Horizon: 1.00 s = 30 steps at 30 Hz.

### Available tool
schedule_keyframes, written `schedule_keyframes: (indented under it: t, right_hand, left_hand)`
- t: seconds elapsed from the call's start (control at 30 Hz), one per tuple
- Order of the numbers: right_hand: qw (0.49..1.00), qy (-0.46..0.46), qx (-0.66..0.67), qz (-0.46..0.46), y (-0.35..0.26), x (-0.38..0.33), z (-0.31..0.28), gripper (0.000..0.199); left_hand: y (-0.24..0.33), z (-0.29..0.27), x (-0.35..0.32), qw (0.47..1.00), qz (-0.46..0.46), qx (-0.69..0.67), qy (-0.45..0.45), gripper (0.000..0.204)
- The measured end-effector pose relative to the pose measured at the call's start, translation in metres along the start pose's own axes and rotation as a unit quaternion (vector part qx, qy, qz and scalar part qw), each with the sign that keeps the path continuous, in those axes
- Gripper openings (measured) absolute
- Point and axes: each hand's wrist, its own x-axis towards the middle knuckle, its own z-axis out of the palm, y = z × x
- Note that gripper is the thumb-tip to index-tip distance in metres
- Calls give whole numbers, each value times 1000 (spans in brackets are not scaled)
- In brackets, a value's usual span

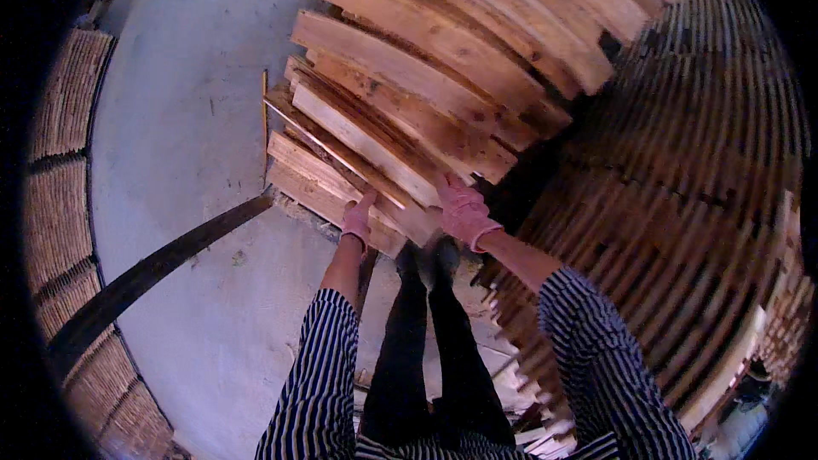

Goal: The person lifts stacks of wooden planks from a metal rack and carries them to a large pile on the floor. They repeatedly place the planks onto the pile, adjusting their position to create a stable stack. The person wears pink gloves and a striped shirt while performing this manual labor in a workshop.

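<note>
- Your left glove (pixel 357 218) and right glove (pixel 466 213): pink
- Your sleeves (pixel 317 366): dark and white stripes
- Your trousers (pixel 399 358): black
- Planks (pixel 375 48) before you: orange-brown, darker knots
- Floor (pixel 183 119) beside you: bluish grey

Dark beam (pixel 170 257) across grey floor (pixel 187 94)
</note>
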Motion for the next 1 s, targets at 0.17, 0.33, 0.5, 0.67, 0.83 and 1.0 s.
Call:
schedule_keyframes:
  t: [0.17, 0.33, 0.5, 0.67, 0.83, 1.0]
  right_hand:
    - [972, 226, -27, -63, -36, 80, 109, 87]
    - [952, 197, -141, 186, 8, 86, 134, 98]
    - [993, 103, -56, 16, -107, 76, 105, 84]
    - [993, 105, -6, 62, -68, 87, 111, 84]
    - [989, -84, 105, 62, -27, 97, 72, 75]
    - [932, -250, 168, -201, -9, 68, -41, 39]
  left_hand:
    - [-82, -23, 155, 992, 95, -10, 88, 116]
    - [-46, 82, 115, 988, 46, -131, 68, 94]
    - [-174, -43, 219, 936, 297, -35, 188, 66]
    - [-130, 12, 200, 986, 129, 11, 103, 61]
    - [-57, 10, 104, 992, 74, -89, 43, 69]
    - [-44, -28, -43, 882, 89, -446, -126, 67]
